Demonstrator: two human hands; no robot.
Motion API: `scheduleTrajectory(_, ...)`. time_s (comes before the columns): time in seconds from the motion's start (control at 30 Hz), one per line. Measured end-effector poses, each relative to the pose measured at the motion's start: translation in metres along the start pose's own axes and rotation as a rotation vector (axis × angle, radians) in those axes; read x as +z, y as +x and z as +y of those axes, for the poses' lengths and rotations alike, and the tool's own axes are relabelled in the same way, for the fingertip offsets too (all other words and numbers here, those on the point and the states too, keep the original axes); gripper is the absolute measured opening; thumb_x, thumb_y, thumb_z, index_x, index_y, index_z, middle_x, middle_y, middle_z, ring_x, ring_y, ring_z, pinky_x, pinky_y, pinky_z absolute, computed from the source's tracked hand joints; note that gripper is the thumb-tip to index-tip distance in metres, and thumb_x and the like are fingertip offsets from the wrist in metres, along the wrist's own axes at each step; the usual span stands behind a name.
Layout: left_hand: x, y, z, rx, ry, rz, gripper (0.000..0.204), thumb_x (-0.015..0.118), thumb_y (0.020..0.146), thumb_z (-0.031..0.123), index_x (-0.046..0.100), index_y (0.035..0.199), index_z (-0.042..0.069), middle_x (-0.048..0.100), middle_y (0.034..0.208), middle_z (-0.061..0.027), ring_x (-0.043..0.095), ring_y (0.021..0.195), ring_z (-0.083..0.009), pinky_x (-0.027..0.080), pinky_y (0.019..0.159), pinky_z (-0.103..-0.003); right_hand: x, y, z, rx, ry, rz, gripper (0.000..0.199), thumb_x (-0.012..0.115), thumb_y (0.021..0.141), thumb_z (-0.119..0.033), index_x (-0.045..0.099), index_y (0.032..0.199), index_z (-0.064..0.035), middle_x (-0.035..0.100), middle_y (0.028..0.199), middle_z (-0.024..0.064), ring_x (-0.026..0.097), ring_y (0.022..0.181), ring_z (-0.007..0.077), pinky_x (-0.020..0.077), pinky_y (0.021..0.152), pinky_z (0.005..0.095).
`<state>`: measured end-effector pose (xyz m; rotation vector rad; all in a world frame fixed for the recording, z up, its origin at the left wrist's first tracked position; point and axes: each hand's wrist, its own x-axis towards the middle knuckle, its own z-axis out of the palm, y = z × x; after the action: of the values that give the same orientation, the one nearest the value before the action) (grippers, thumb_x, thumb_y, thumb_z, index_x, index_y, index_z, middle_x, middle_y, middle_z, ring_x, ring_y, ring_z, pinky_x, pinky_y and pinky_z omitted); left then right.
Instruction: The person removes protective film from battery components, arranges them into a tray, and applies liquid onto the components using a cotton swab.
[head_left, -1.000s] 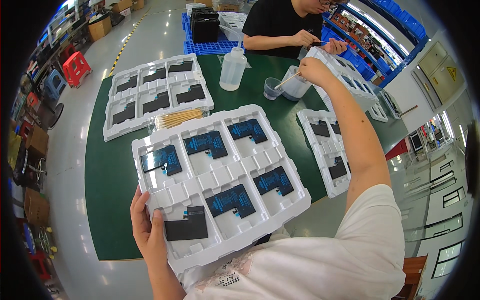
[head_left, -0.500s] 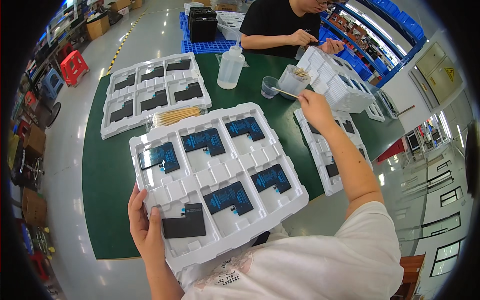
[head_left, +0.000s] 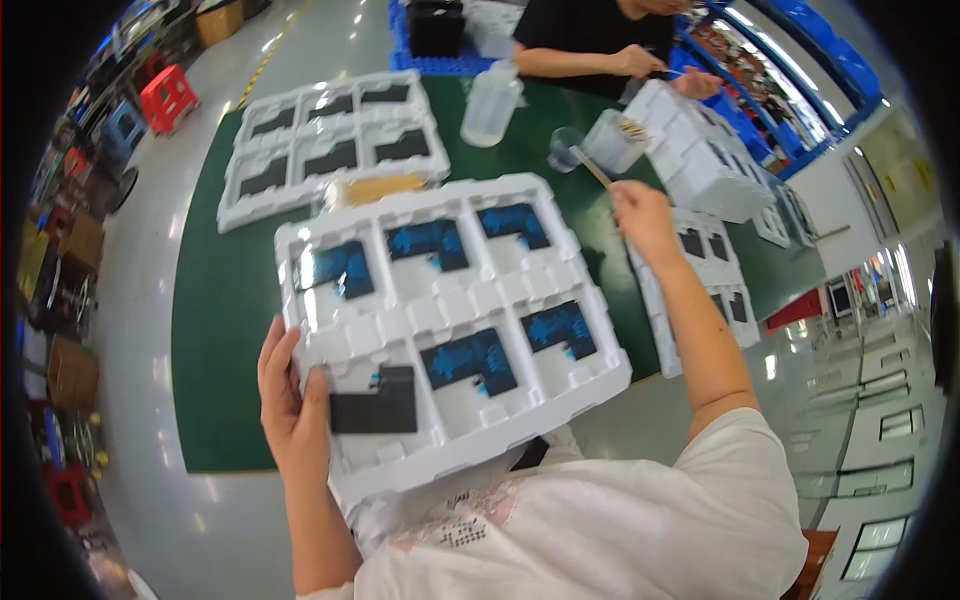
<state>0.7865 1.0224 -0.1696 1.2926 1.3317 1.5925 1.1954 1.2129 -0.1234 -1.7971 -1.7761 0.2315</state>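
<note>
My left hand (head_left: 293, 405) grips the near left edge of a white plastic tray (head_left: 350, 328), its thumb over the rim. L-shaped flat batteries lie in the tray's compartments. Several show a dark blue face, such as the blue-faced battery (head_left: 468, 362); the near left one is a plain black-faced battery (head_left: 385, 405). Pinched in my right hand (head_left: 645, 218) is a thin wooden swab (head_left: 596, 172), slanting toward a small clear cup (head_left: 563, 152). Its tip is at the cup's rim; I cannot tell whether it touches liquid.
Behind the cup stands a tub of sticks (head_left: 612, 140). A squeeze bottle (head_left: 492, 105), a bag of swabs (head_left: 380, 188) and another battery tray (head_left: 235, 205) are on the green table (head_left: 215, 350). A tray stack (head_left: 690, 150) rises at right, near a co-worker's hands (head_left: 640, 62).
The view has shifted, so the table things appear higher and further right. The swab now slants more steeply at the cup. My left hand keeps its grip on the tray.
</note>
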Motion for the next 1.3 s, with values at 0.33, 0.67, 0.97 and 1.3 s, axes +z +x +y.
scheduleTrajectory(0.33,-0.011,0.0,0.046,0.253,0.691,-0.221,0.025,0.069,0.07,0.008,0.067,0.095,0.005,0.04,0.143,-0.0177,0.024,0.139,-0.0397,0.022,0.109,-0.05,-0.013,0.004,-0.011,-0.057,-0.086,0.083,0.023,0.054,0.09,-0.016,0.064,0.102,0.0006,0.066,0.088,0.0197,0.064,0.077,0.0336,0.0486,0.07,0.0388)
scheduleTrajectory(0.67,-0.011,-0.018,0.054,0.189,0.788,-0.261,0.026,0.072,0.066,0.007,0.062,0.09,0.004,0.038,0.144,-0.0172,0.025,0.138,-0.0409,0.026,0.108,-0.05,-0.009,0.004,-0.007,-0.369,-0.048,0.522,0.02,0.055,0.089,-0.013,0.065,0.099,0.0016,0.058,0.061,0.0083,0.053,0.05,0.0123,0.0434,0.05,0.028)
scheduleTrajectory(0.97,-0.01,-0.017,0.06,0.159,0.797,-0.283,0.026,0.074,0.07,0.009,0.061,0.092,0.003,0.037,0.143,-0.0185,0.025,0.137,-0.0433,0.027,0.106,-0.052,0.006,-0.003,-0.008,-0.124,0.014,0.302,0.018,0.055,0.088,-0.013,0.064,0.094,0.0015,0.066,0.088,0.0202,0.064,0.082,0.0368,0.0495,0.074,0.0393)
scheduleTrajectory(1.3,0.023,0.005,0.082,0.439,0.72,-0.516,0.028,0.071,0.072,0.006,0.062,0.098,0.001,0.054,0.127,-0.0141,0.046,0.124,-0.036,0.039,0.099,-0.042,-0.016,-0.011,-0.016,0.066,0.421,0.217,0.02,0.05,0.095,-0.02,0.059,0.098,-0.0024,0.06,0.072,0.0049,0.058,0.057,0.0108,0.0442,0.051,0.0246)
